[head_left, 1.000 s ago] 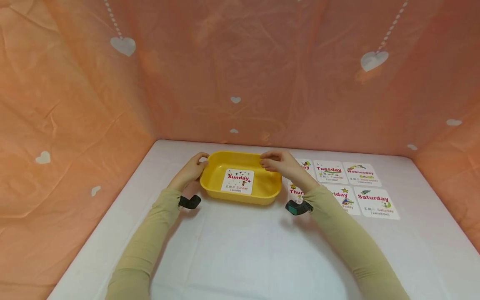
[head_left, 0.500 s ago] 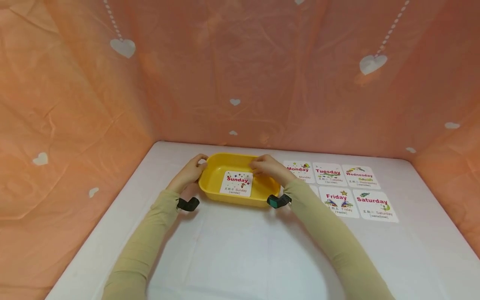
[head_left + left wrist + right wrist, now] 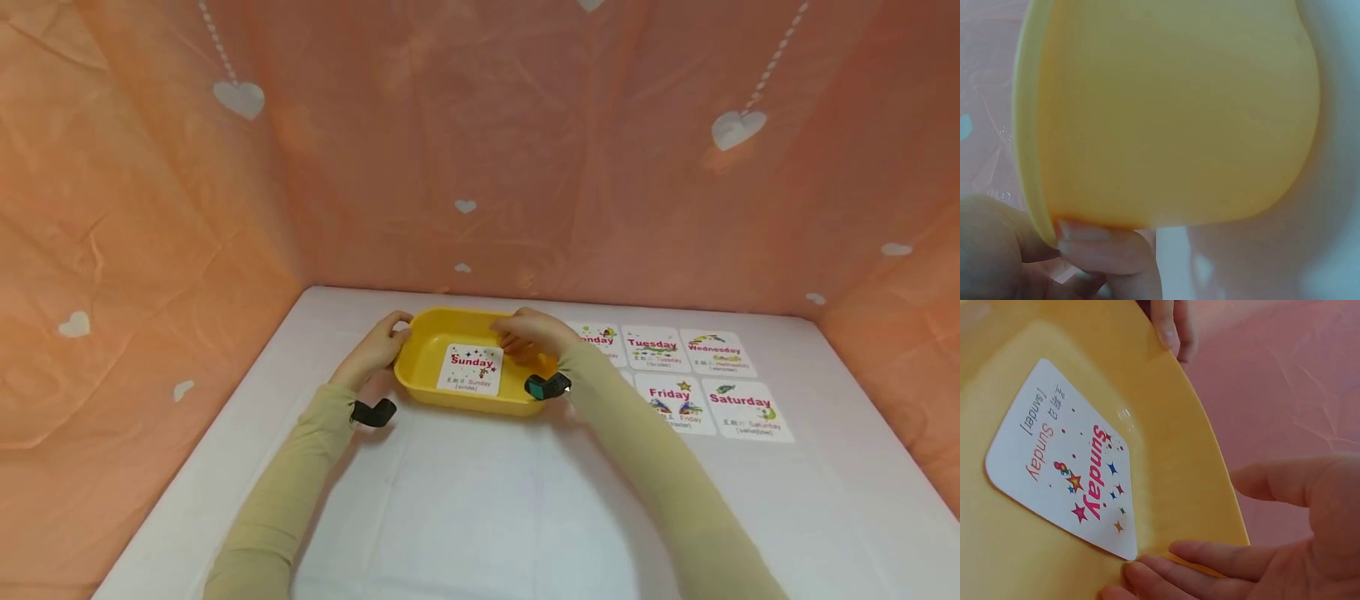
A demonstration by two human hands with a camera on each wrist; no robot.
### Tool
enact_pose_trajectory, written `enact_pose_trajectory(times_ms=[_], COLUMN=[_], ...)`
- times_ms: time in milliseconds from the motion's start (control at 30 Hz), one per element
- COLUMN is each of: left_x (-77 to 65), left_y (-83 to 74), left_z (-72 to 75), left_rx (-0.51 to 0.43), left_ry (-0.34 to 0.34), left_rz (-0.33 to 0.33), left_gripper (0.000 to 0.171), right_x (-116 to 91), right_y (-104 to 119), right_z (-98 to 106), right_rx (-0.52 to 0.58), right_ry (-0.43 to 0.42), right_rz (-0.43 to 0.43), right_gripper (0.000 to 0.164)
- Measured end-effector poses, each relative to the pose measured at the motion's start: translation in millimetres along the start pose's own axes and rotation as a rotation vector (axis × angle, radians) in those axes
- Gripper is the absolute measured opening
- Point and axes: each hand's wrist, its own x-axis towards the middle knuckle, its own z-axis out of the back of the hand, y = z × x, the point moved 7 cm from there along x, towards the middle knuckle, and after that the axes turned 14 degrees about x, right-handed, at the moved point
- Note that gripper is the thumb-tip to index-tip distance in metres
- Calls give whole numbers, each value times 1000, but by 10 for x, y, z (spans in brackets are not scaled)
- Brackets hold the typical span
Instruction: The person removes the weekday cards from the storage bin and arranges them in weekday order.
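Observation:
A yellow plastic tray stands on the white table, holding a white square card printed "Sunday". My left hand grips the tray's left end; in the left wrist view its thumb and a finger pinch the rim. Over the tray's right part is my right hand. In the right wrist view its fingers reach inside at the card's corner, while the thumb lies outside the rim. Fingertip contact with the card is hard to tell.
More day cards lie in two rows right of the tray: Tuesday, Wednesday, Friday, Saturday and a partly covered Monday. My right forearm hides part of the lower row. Orange cloth walls surround the table.
My right hand has moved left from the tray's far right rim to inside the tray, beside the Sunday card. The left hand keeps its grip on the tray.

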Motion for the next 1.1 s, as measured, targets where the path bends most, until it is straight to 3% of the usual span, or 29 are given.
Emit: enact_pose_trajectory(times_ms=[400, 1100], left_x=[22, -9], left_y=[41, 19], left_z=[26, -10], left_rx=[30, -21], left_ry=[-19, -15], left_rz=[3, 6], left_gripper=[33, 32], right_x=[15, 112], right_y=[35, -6], right_z=[-75, -317], right_rx=[-95, -79], right_ry=[30, 137], right_rz=[-3, -62], right_gripper=[48, 48])
